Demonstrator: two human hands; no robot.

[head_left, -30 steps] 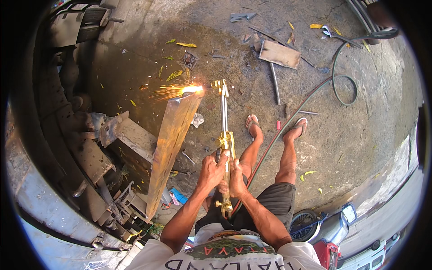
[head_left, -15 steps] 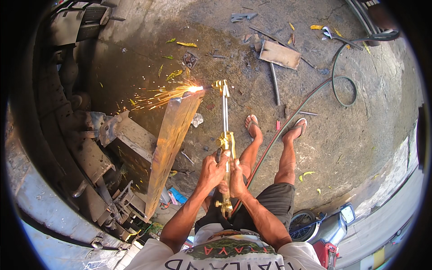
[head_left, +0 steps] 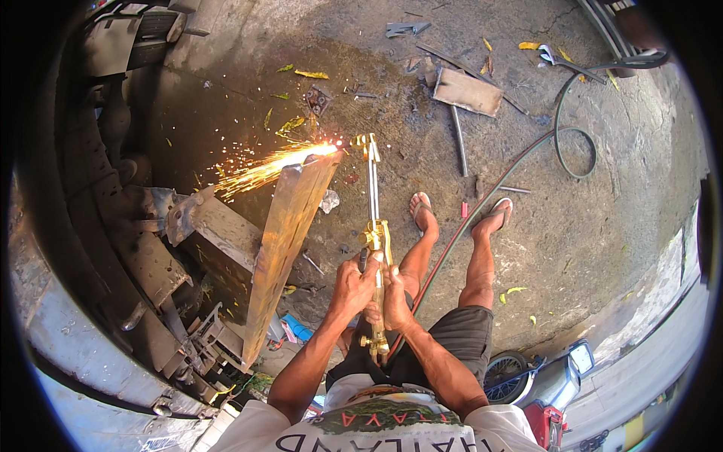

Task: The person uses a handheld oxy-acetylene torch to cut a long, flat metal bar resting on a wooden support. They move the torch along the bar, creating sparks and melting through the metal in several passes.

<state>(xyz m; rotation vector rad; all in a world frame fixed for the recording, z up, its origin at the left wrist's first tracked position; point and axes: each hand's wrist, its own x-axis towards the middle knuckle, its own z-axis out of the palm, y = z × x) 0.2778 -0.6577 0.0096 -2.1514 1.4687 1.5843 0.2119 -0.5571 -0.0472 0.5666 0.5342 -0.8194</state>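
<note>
Both my hands grip a brass cutting torch (head_left: 373, 196) held in front of my body, its tubes pointing away from me. My left hand (head_left: 355, 286) is wrapped round the handle just behind the valve body. Against the right side of the same handle presses my right hand (head_left: 395, 301), fingers closed. The torch's angled head is turned left toward the far end of a rusty steel beam (head_left: 290, 237). A bright glowing spot sits on that end, and sparks (head_left: 263, 167) spray from it to the left.
Heavy vehicle chassis parts (head_left: 143, 256) stand along the left. A red and green hose (head_left: 467, 222) runs from the torch over the concrete, looping at the right. A rusty plate (head_left: 468, 92), a metal rod (head_left: 459, 142) and an adjustable wrench (head_left: 568, 64) lie far off. A motorcycle (head_left: 546, 388) stands behind right.
The torch head has shifted slightly left, close to the beam's end. The spray of sparks has grown brighter and denser. Both hands keep their grip.
</note>
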